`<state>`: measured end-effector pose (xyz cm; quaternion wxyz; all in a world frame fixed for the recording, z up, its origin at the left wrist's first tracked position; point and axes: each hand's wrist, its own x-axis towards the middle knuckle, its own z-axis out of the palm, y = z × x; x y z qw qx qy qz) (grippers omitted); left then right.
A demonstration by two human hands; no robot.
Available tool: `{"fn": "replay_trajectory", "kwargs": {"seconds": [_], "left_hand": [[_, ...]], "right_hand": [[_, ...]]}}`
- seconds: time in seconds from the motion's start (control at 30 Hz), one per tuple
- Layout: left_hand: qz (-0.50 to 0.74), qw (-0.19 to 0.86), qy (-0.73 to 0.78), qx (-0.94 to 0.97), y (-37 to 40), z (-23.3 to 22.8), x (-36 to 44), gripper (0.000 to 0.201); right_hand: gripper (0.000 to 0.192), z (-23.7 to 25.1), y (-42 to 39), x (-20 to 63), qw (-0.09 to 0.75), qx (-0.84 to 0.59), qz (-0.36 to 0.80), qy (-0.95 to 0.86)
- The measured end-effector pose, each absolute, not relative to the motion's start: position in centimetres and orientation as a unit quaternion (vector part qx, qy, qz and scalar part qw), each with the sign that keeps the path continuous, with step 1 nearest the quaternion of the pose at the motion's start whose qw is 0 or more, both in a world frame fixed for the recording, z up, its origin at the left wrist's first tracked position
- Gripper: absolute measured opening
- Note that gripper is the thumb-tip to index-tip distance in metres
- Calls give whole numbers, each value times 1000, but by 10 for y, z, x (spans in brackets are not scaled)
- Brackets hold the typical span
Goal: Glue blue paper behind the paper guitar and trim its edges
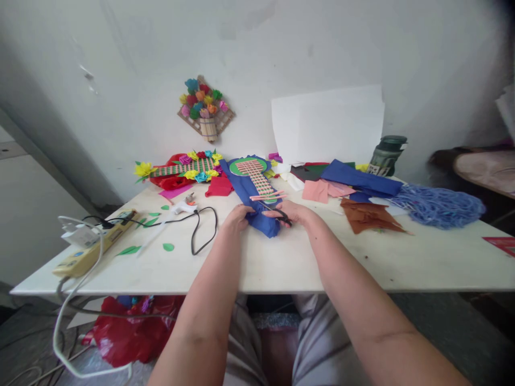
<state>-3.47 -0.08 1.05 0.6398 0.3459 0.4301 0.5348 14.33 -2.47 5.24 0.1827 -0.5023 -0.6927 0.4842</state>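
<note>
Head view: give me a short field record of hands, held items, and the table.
left hand: on the near end of the blue paper
right hand: holds black scissors at the blue paper
on blue paper: woven pink strip mat over a green disc
table left: glue gun, power strip, green paper leaves
table right: brown paper, blue netting, dark green bottle
wall: paper flower craft

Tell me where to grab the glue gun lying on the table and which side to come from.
Grip the glue gun by its white body, coming from above and the near table edge. It lies flat on the table, so only its upper side is free. Its black cord trails right toward the left hand, so stay left of the cord.
</note>
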Motion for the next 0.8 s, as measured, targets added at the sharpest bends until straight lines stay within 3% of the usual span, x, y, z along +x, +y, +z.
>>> {"fn": "replay_trajectory", "kwargs": {"seconds": [0.8], "left_hand": [[535, 677, 436, 256, -12, 25, -34, 40]], "right_hand": [[51, 51, -24, 136, 204, -532, 364, -737]]}}
